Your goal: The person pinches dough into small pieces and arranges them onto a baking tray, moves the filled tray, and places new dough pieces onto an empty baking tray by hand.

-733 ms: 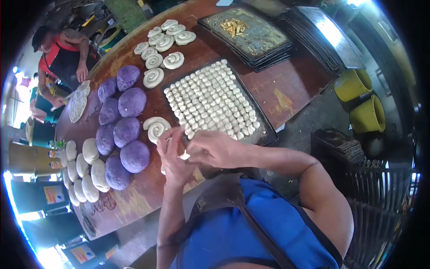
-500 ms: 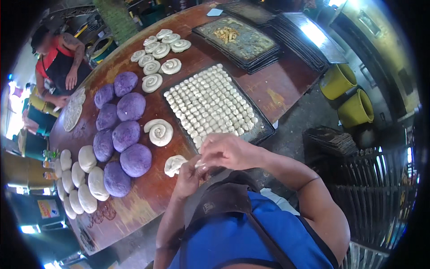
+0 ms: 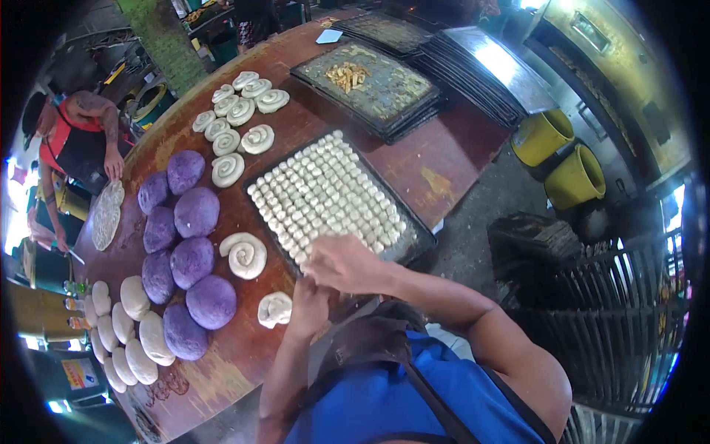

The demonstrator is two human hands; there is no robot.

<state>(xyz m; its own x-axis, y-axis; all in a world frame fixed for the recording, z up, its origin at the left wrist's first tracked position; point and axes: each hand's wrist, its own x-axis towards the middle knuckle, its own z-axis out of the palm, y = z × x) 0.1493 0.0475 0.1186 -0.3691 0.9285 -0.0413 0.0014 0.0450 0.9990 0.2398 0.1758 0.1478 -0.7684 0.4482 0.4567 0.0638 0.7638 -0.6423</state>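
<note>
At the near edge of the table (image 3: 444, 170), the person's two hands meet just beside the front corner of the tray (image 3: 414, 248) of small white dough pieces (image 3: 325, 192). The right hand (image 3: 344, 263) is curled, fingers drawn together, over the tray's near rim; the left hand (image 3: 309, 307) is raised against it from below, fingers closed in. Whatever is pinched between them is hidden, so I cannot tell whether either hand is clamped on a piece of dough. The flat white dough lump (image 3: 275, 309) lies on the table just left of the left hand, close beside it but apparently not touching. Risks, as I judge them: the hands work right over the table edge, so a small piece slipping from the fingers could fall to the floor; the right wrist hangs low over the nearest rows, and a careless sweep could flatten or stick pieces together there; the lump sits close to the purple dough balls (image 3: 211, 302), and a nudge from the left forearm could press one colour into the other. The coiled dough spiral (image 3: 245, 254) lies further back, between the purple balls and the tray, clear of both hands.
</note>
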